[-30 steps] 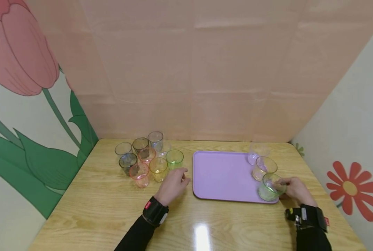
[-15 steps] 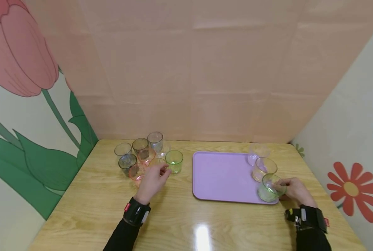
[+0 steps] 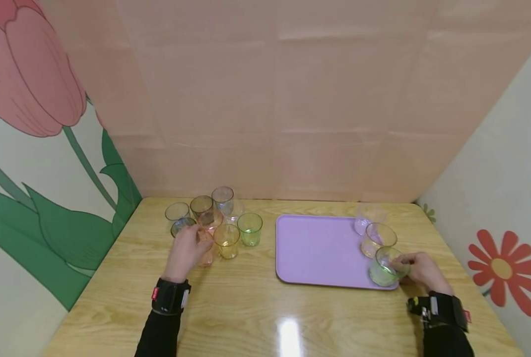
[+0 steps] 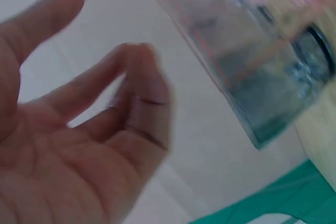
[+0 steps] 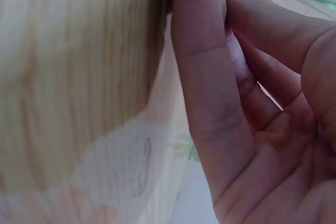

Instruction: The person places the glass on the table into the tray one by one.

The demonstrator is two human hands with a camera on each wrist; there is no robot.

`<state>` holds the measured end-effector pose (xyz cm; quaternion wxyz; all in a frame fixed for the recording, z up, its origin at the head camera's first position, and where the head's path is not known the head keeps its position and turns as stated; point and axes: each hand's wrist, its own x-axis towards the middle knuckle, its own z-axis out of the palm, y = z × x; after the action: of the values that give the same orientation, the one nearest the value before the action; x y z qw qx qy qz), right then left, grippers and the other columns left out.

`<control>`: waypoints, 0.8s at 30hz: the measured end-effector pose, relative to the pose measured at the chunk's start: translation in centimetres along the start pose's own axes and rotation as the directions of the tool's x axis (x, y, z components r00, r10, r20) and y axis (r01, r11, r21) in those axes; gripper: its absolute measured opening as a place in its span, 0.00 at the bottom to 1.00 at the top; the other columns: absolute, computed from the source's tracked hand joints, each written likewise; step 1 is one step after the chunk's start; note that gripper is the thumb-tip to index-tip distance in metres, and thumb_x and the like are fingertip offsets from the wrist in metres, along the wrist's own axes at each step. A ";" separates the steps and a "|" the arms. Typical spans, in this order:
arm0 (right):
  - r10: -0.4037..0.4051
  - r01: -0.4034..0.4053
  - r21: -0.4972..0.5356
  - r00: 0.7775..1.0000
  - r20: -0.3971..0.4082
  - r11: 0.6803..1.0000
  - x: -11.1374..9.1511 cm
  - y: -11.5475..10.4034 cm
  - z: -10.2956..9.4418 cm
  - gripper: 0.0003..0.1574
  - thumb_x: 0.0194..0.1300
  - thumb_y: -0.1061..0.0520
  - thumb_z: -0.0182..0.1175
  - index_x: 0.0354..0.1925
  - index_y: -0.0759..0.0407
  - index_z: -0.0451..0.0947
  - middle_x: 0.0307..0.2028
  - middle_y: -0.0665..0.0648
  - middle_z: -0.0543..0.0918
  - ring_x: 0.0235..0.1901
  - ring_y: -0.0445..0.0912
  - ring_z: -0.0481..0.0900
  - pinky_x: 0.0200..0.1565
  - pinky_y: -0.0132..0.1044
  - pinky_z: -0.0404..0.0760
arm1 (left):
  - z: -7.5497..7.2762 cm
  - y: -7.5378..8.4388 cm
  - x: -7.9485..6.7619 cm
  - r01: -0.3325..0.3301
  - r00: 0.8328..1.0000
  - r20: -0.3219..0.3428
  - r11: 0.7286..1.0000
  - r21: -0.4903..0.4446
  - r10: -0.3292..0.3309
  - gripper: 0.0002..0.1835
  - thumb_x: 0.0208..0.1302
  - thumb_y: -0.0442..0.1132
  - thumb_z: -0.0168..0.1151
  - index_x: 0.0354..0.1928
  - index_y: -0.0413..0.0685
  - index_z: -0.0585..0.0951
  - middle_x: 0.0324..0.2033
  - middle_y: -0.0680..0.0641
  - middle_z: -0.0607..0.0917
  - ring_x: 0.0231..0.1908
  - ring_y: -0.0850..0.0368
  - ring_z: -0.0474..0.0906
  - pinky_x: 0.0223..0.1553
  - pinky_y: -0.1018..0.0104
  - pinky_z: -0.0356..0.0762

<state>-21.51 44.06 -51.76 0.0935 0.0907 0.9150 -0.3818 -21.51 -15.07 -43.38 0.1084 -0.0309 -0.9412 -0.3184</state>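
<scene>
My left hand (image 3: pixel 186 250) hovers at the left cluster of drinking glasses, above a pink glass (image 3: pixel 206 257) and beside a dark blue-grey glass (image 3: pixel 179 227). Its fingers are loosely bent, with nothing between them in the left wrist view, and glass (image 4: pixel 262 114) stands off to their right. At the right end of the purple tray (image 3: pixel 319 250), my right hand (image 3: pixel 424 272) pinches the tray's edge between thumb and fingers. Close against those fingers stands a green-rimmed glass (image 3: pixel 383 272), partly in front of them. Behind it on the tray are a yellowish glass (image 3: pixel 377 240) and a pale clear one (image 3: pixel 367 218).
Near the left hand stand a yellow glass (image 3: pixel 227 242), a green glass (image 3: pixel 250 230), a brown-grey glass (image 3: pixel 201 204) and several others close together. The wooden table (image 3: pixel 256 307) meets a beige-covered wall (image 3: pixel 274 124) behind and painted walls at both sides.
My left hand has moved left, from beside the green glass, past the yellow glass, to over the pink and dark glasses. My right hand and the glasses have stayed put.
</scene>
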 end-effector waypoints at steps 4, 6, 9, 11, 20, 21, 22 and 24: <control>0.013 -0.013 0.005 1.000 0.003 1.000 0.0 0.0 -0.1 0.21 0.65 0.49 0.65 0.41 0.68 0.84 0.37 0.58 0.85 0.35 0.45 0.78 0.33 0.39 0.82 | -0.1 -0.5 -0.2 0.069 0.996 0.049 0.996 0.048 -0.071 0.31 0.55 0.46 0.72 0.55 0.31 0.77 0.46 0.33 0.77 0.48 0.38 0.72 0.38 0.50 0.75; 0.012 -0.012 0.014 1.000 0.003 1.000 -0.1 0.0 -0.1 0.21 0.64 0.50 0.65 0.42 0.69 0.83 0.37 0.59 0.85 0.34 0.44 0.79 0.33 0.39 0.82 | -0.1 -0.6 -0.3 0.094 0.994 0.051 0.993 0.070 -0.097 0.35 0.53 0.48 0.73 0.57 0.32 0.75 0.50 0.31 0.75 0.50 0.36 0.71 0.38 0.47 0.76; 0.010 -0.010 0.011 1.000 -0.001 1.000 -0.1 0.0 0.0 0.21 0.64 0.50 0.66 0.43 0.69 0.83 0.38 0.60 0.85 0.34 0.44 0.79 0.33 0.39 0.83 | -0.1 -0.7 -0.3 0.105 0.992 0.049 0.987 0.120 -0.112 0.41 0.50 0.52 0.76 0.60 0.33 0.73 0.51 0.30 0.73 0.50 0.34 0.70 0.38 0.44 0.77; 0.014 -0.014 0.009 1.000 0.002 1.000 0.0 0.0 0.0 0.22 0.65 0.50 0.65 0.44 0.70 0.83 0.39 0.60 0.85 0.34 0.44 0.79 0.33 0.39 0.83 | 0.0 -0.9 -0.3 0.109 0.992 0.055 0.983 0.149 -0.118 0.42 0.48 0.53 0.77 0.60 0.34 0.73 0.51 0.30 0.73 0.48 0.34 0.71 0.38 0.43 0.77; 0.042 -0.042 -0.021 0.999 0.003 0.999 0.1 -0.5 0.0 0.21 0.64 0.48 0.66 0.41 0.66 0.84 0.37 0.58 0.84 0.36 0.49 0.77 0.34 0.39 0.80 | 0.4 -0.8 -0.3 0.145 0.985 0.060 0.962 0.231 -0.163 0.43 0.48 0.54 0.76 0.58 0.33 0.70 0.51 0.29 0.71 0.46 0.32 0.73 0.36 0.41 0.77; 0.044 -0.044 -0.022 0.999 0.003 0.999 0.1 -0.6 0.0 0.21 0.63 0.48 0.66 0.41 0.66 0.84 0.36 0.58 0.84 0.36 0.49 0.77 0.33 0.39 0.79 | 0.4 -0.7 -0.2 0.155 0.983 0.063 0.960 0.232 -0.173 0.42 0.48 0.54 0.76 0.57 0.33 0.70 0.50 0.30 0.71 0.46 0.33 0.73 0.36 0.42 0.77; 0.042 -0.042 -0.025 0.999 0.005 0.999 0.1 -0.6 -0.1 0.21 0.63 0.48 0.66 0.41 0.66 0.84 0.36 0.58 0.84 0.36 0.49 0.77 0.33 0.39 0.79 | 0.4 -0.6 -0.2 0.162 0.981 0.069 0.958 0.237 -0.183 0.42 0.48 0.54 0.76 0.57 0.33 0.69 0.49 0.30 0.71 0.46 0.34 0.73 0.37 0.42 0.77; 0.045 -0.045 -0.023 0.999 0.008 0.999 0.1 -0.5 -0.1 0.21 0.64 0.48 0.66 0.41 0.66 0.84 0.35 0.57 0.84 0.36 0.48 0.77 0.33 0.39 0.79 | 0.4 -0.5 -0.2 0.171 0.977 0.085 0.955 0.243 -0.196 0.42 0.48 0.54 0.75 0.57 0.33 0.69 0.49 0.30 0.71 0.46 0.34 0.73 0.38 0.41 0.76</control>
<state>-21.73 43.77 -51.37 0.1068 0.1087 0.9166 -0.3696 -21.47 -15.22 -44.04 0.0302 0.0526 -0.9754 -0.2117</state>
